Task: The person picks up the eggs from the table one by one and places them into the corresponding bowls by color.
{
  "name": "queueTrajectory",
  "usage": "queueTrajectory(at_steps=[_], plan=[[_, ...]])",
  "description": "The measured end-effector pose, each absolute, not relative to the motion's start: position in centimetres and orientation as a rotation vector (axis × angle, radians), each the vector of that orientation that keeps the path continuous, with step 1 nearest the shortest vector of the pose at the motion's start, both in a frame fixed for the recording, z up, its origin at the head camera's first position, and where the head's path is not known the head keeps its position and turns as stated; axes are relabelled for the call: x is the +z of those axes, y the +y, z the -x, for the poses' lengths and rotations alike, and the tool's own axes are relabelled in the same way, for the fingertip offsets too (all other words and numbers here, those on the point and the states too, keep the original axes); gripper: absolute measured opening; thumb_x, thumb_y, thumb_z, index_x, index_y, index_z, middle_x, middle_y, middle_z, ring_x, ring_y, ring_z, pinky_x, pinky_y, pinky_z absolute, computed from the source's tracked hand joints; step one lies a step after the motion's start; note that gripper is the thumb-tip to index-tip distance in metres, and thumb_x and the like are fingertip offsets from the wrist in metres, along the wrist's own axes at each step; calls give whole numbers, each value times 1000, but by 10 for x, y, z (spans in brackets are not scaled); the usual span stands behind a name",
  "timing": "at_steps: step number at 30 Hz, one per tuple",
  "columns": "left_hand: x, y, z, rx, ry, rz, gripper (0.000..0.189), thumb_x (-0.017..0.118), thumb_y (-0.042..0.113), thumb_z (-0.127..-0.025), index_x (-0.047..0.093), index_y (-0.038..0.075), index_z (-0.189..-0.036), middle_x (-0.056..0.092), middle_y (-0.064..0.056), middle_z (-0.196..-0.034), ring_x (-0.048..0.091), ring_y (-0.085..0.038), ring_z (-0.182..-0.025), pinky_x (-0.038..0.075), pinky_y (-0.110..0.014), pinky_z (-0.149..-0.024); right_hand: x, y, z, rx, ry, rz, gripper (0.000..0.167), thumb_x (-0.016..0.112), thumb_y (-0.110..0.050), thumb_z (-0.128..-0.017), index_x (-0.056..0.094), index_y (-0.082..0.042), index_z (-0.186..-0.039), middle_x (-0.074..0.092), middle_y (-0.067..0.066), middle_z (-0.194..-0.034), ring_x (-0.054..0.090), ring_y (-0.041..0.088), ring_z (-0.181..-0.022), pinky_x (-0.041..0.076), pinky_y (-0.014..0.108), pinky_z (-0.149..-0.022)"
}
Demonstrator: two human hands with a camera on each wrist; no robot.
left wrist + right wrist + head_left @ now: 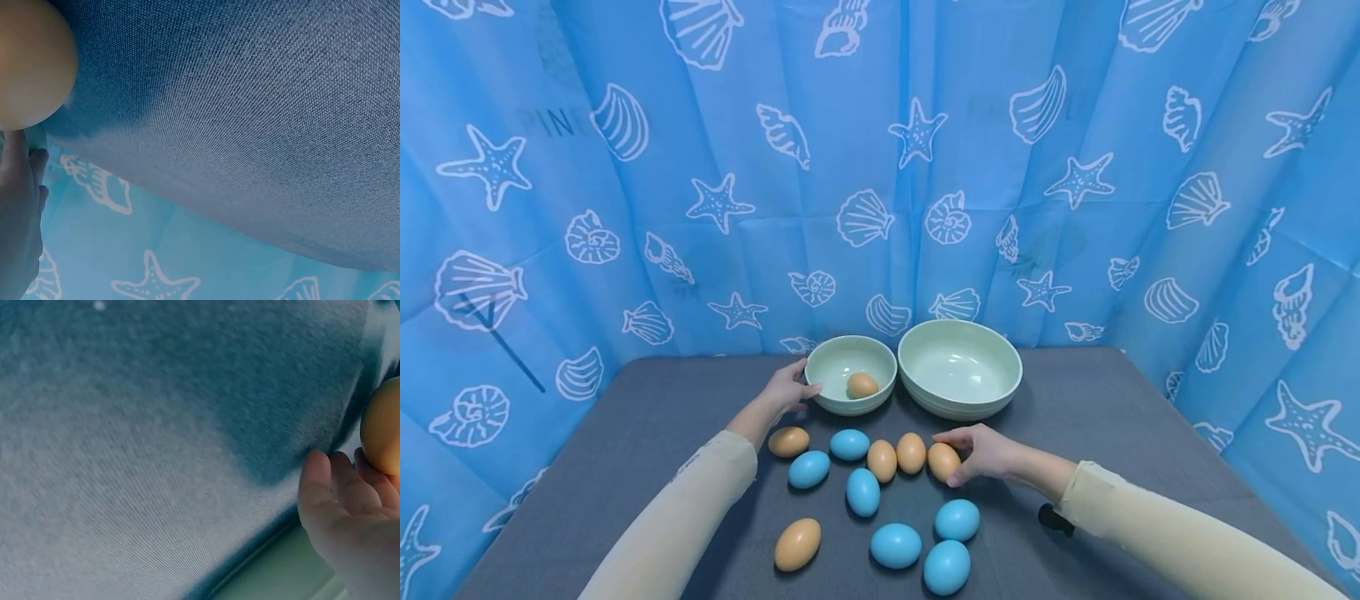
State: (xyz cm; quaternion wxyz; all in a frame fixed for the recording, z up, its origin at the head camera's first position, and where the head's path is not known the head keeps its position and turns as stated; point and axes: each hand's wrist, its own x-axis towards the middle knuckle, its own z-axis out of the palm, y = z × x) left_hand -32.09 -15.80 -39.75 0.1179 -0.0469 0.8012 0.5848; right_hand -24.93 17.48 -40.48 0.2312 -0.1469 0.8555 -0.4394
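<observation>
My left hand (787,388) grips the left side of a small pale green bowl (850,408), its thumb by the rim. One brown egg (862,385) lies inside that bowl. My right hand (988,454) pinches another brown egg (943,463) between thumb and fingers, at the right end of a row. Two more brown eggs, a near one (911,452) and a farther one (882,461), lie just left of it. In the left wrist view a brown egg (34,62) shows large beside the left hand; the right wrist view has the pinched egg (382,428) at its edge.
A larger pale green bowl (962,408) stands right of the small one. Several blue eggs, among them one in front (896,546), are scattered over the grey tablecloth (647,467). Another brown egg (797,545) lies front left. A blue seashell curtain (880,167) hangs behind.
</observation>
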Motion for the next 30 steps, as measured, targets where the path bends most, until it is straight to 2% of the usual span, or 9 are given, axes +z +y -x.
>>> queueTrajectory(at_steps=[9,16,22,30], plan=[[-399,-158,322,1721,2326,140,70,56,4,-98,15,3,-155,13,-24,-158,27,-43,-139,42,-52,-101,-392,176,251,-1242,2292,363,69,80,8,-73,53,5,-136,53,24,-136,44,43,-129,52,40,-90],[-398,-158,322,1718,2327,137,70,56,4,-98,15,3,-155,14,-24,-158,28,-43,-138,43,-52,-100,-377,176,257,-1225,2304,385,69,79,2,-76,49,5,-139,55,21,-134,50,36,-124,48,44,-96],[-398,-158,321,1722,2326,146,70,56,3,-98,16,4,-155,14,-24,-158,27,-43,-139,42,-53,-101,-367,172,263,-1285,2271,393,70,76,0,-79,45,5,-141,55,22,-134,54,28,-116,51,39,-91],[-398,-158,322,1718,2338,150,70,57,4,-98,17,4,-155,14,-23,-158,28,-43,-139,43,-53,-100,-357,162,273,-1363,2273,366,69,76,-4,-82,45,3,-143,48,24,-141,50,33,-124,52,37,-91]])
